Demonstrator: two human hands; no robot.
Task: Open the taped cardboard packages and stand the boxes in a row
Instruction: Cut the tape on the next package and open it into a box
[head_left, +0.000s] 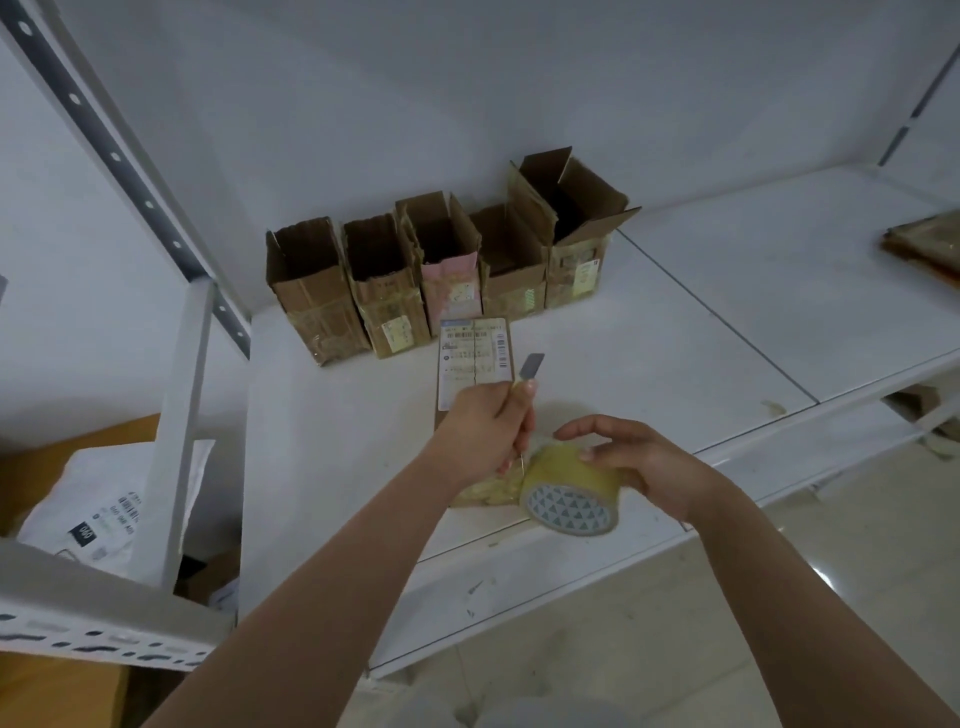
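Note:
Several opened cardboard boxes (441, 265) stand upright in a row at the back of the white shelf (701, 332), flaps up. In front of them a taped cardboard package (474, 358) lies flat, its white shipping label facing up. My left hand (483, 428) grips a utility knife (531, 366) over the package, blade pointing away from me. My right hand (639, 460) curls over a roll of clear packing tape (569, 491) that lies at the package's near end. The hands hide that end of the package.
A grey slotted shelf post (124, 161) rises on the left. Below it lie white mailer bags (104, 504) and brown parcels. Flat brown packages (930, 249) sit at the shelf's far right. The shelf's front edge (519, 587) runs just below my hands.

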